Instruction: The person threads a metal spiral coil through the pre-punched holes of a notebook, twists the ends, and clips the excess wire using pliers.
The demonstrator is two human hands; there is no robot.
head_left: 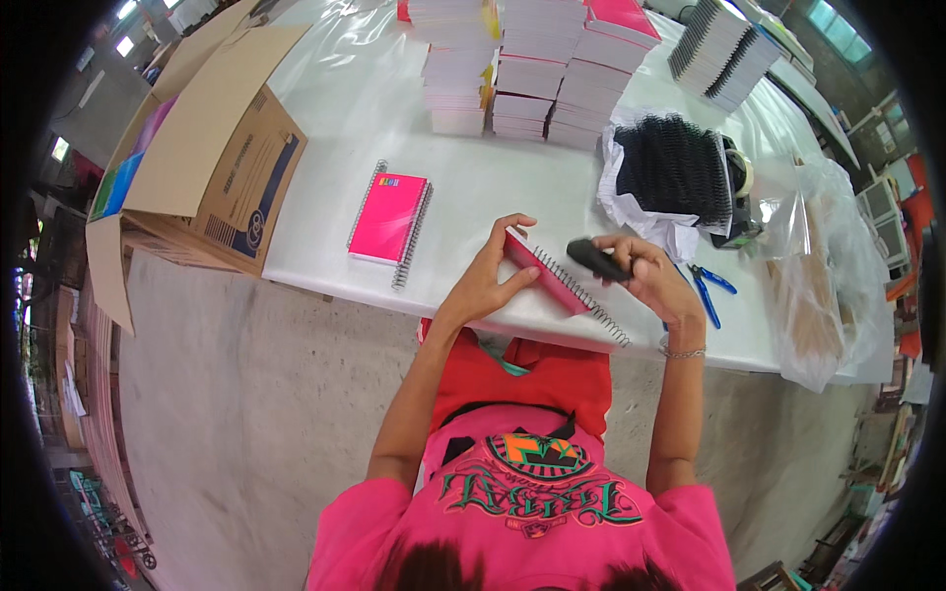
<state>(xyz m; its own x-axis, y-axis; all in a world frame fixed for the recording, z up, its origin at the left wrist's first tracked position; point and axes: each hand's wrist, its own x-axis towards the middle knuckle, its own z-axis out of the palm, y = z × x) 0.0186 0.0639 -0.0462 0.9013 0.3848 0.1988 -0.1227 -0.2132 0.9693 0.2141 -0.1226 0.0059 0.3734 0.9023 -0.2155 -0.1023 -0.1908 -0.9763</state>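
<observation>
Near the table's front edge, my left hand grips a pink notebook, tilted up on its edge, with the thumb on one side and fingers on the other. A wire spiral runs along the notebook's upward edge and sticks out past its near end. My right hand is closed round a black elongated hand tool, held just above the spiral; its exact kind is unclear. Blue-handled pliers lie right of my right hand. To the left, another pink spiral notebook lies flat, with a loose-looking coil along its left side.
Tall stacks of paper blocks stand at the back of the white table. Black coils lie on crumpled paper at right, by a plastic bag. Spiral-bound books stand far right. An open cardboard box is at left.
</observation>
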